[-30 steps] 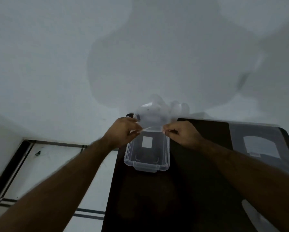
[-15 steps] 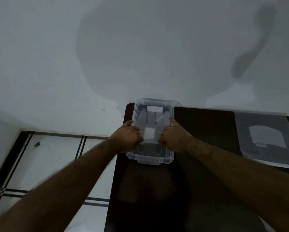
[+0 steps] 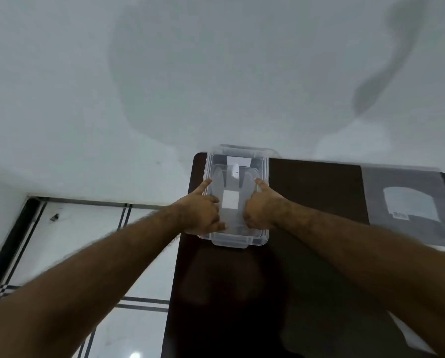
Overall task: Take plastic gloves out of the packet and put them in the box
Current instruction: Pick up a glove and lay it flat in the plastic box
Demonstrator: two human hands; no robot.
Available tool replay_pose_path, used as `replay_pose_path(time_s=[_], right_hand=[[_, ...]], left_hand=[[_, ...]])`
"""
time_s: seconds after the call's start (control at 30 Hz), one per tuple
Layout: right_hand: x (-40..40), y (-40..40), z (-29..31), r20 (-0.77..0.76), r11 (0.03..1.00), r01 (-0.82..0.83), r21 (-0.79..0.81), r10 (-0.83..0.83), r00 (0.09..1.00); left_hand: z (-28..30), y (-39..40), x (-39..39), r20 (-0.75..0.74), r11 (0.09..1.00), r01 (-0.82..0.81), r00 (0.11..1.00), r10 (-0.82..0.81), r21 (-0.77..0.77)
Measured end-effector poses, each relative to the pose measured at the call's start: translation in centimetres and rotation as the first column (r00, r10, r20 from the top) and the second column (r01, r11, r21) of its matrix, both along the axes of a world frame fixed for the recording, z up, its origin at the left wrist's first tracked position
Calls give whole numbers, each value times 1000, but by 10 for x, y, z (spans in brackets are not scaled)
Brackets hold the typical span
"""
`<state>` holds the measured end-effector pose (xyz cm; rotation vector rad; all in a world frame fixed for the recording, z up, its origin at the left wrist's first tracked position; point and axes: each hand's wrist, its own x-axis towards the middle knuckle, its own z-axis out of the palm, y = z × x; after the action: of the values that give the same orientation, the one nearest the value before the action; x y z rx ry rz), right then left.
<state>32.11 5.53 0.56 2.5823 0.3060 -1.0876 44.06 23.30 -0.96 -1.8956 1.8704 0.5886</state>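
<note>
A clear plastic box (image 3: 240, 242) stands on the far left corner of a dark table (image 3: 311, 192). A thin see-through plastic glove (image 3: 235, 180) lies flat inside it, over a white label on the box bottom. My left hand (image 3: 203, 213) and my right hand (image 3: 262, 209) are both down in the box, one at each side of the glove. Their index fingers point forward along the glove's edges and the other fingers are curled on its near end. The glove packet (image 3: 409, 202), a flat clear bag with a white sheet in it, lies at the table's far right.
A white wall rises straight behind the table. To the left the table edge drops to a pale tiled floor (image 3: 74, 244) with dark lines. Another pale plastic piece (image 3: 409, 337) lies at the table's near right.
The glove, held stretched between both hands above the box a second ago, has come down into the box. Both hands followed it in and their index fingers have stretched forward.
</note>
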Motion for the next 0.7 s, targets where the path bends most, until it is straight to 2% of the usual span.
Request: replay_pose_path(time_s=[0.1,0.23,0.37,0.47,0.53,0.6,0.7], right_hand=[[0,4,-8,50,999,19,27,-20,999],[1,11,-15,37,998,54,28,-55,998],[-1,13,-14,87,994,76,83,-83,993],[-10,9,-7,165,983,117,140,-140,976],[-22,1,2,292,958,157,239,-225,930],[-43,-9,14,420,915,176,362,-329,846],[-93,-25,27,529,869,169,465,-426,734]], left_hand=[[4,-4,2,-66,999,-50,997,51,7],[-1,-9,2,-34,997,-16,999,19,73],[-5,-9,1,-16,1000,1,1000,0,8],[-1,-9,-5,-6,997,-53,999,53,-49],[11,-9,-13,0,983,-112,994,114,-142],[29,-11,-29,-1,953,-171,984,177,-251],[55,-17,-69,-38,885,-244,968,249,-397]])
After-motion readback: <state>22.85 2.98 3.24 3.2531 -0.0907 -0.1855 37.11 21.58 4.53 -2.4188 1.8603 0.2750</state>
